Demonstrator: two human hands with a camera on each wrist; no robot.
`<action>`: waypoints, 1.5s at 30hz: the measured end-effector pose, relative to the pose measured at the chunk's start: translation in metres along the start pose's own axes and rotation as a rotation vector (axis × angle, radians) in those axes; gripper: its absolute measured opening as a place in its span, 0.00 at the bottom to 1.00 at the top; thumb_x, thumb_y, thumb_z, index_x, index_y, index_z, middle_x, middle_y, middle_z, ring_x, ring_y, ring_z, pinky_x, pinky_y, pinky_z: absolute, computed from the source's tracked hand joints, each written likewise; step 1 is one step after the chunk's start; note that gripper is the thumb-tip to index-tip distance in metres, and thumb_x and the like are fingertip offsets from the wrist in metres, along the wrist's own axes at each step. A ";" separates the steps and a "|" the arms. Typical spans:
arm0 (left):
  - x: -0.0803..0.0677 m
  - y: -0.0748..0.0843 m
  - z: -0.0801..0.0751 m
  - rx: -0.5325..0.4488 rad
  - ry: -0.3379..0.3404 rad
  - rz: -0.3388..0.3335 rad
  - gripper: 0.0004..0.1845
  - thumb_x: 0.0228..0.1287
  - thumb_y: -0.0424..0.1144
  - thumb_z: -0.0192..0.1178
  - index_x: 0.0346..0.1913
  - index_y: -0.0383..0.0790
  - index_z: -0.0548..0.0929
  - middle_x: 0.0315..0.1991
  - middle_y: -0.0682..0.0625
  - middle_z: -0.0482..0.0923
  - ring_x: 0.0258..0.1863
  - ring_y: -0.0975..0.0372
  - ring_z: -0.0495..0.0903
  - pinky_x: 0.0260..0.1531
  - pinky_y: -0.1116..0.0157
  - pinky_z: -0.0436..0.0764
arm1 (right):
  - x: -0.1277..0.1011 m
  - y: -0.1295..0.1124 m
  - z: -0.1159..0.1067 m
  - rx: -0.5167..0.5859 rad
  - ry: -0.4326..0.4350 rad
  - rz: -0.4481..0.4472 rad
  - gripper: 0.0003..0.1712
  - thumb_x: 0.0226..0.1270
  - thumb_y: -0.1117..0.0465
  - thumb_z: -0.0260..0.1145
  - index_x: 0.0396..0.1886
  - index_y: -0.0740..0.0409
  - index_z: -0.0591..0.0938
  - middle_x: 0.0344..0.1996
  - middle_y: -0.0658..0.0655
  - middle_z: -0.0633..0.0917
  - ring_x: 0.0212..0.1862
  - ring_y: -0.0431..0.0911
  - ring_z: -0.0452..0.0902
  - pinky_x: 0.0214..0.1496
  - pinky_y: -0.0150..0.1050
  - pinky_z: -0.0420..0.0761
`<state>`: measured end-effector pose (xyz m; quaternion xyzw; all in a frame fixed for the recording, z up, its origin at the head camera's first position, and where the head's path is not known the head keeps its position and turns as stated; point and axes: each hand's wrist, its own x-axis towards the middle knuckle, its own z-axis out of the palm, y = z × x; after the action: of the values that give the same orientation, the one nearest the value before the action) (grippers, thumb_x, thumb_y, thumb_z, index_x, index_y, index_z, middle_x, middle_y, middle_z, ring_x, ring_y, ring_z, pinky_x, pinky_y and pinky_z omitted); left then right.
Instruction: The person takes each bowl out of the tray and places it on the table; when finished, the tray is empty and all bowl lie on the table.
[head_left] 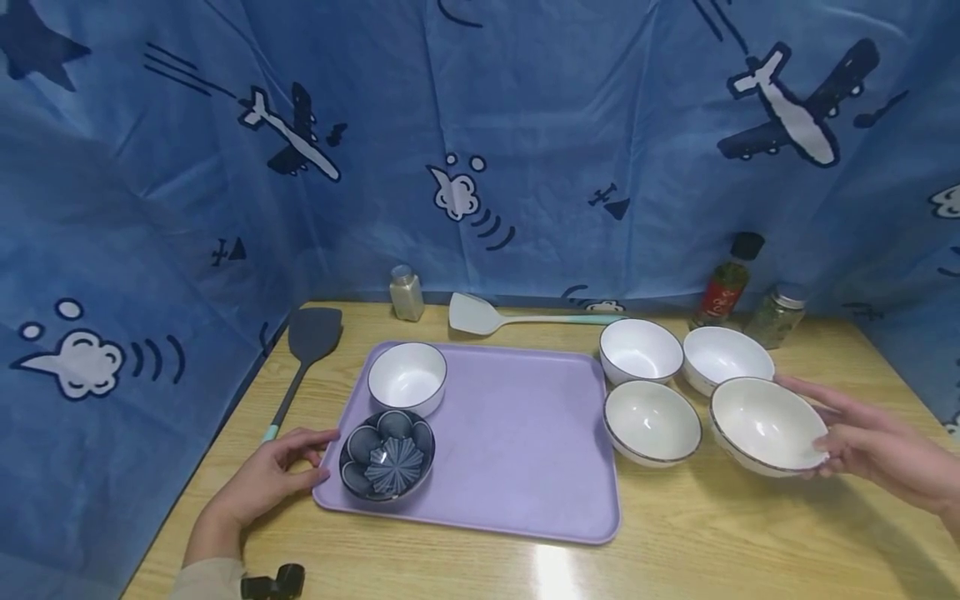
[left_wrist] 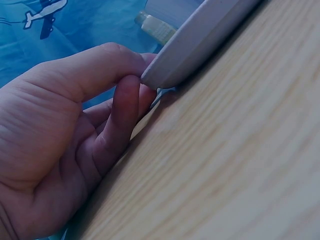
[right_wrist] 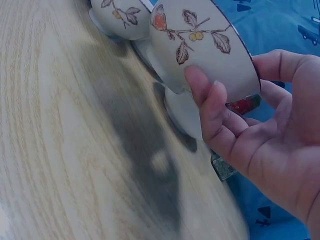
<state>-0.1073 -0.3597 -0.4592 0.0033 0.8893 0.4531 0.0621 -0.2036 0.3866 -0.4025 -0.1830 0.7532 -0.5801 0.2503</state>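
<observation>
My right hand (head_left: 873, 437) grips a cream bowl (head_left: 767, 423) by its right side, thumb at the rim and fingers on the outer wall. In the right wrist view the bowl (right_wrist: 205, 47) shows a leaf-and-berry pattern and is raised off the table, its shadow below. At the lilac tray (head_left: 525, 450), my left hand (head_left: 266, 479) holds the left edge; in the left wrist view its fingertips meet the tray's rim (left_wrist: 185, 55). On the tray's left side sit a white bowl (head_left: 408, 379) and a dark blue petal-patterned bowl (head_left: 390, 458).
Right of the tray stand a second cream bowl (head_left: 652, 421) and two white bowls (head_left: 641, 350), (head_left: 727, 358). Behind are a red-labelled bottle (head_left: 723, 287), a spice jar (head_left: 778, 317), a shaker (head_left: 407, 293) and a pale spatula (head_left: 480, 315). A dark spatula (head_left: 311, 337) lies left.
</observation>
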 end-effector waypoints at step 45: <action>0.001 -0.001 0.000 0.006 -0.016 -0.005 0.31 0.59 0.46 0.71 0.66 0.46 0.77 0.54 0.49 0.77 0.48 0.63 0.76 0.51 0.78 0.70 | -0.003 0.039 -0.006 0.170 -0.026 0.030 0.39 0.81 0.69 0.41 0.78 0.25 0.49 0.54 0.40 0.81 0.46 0.49 0.86 0.46 0.42 0.85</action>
<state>-0.1083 -0.3605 -0.4601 0.0048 0.8902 0.4502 0.0701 -0.2044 0.4028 -0.4385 -0.1573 0.7004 -0.6359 0.2833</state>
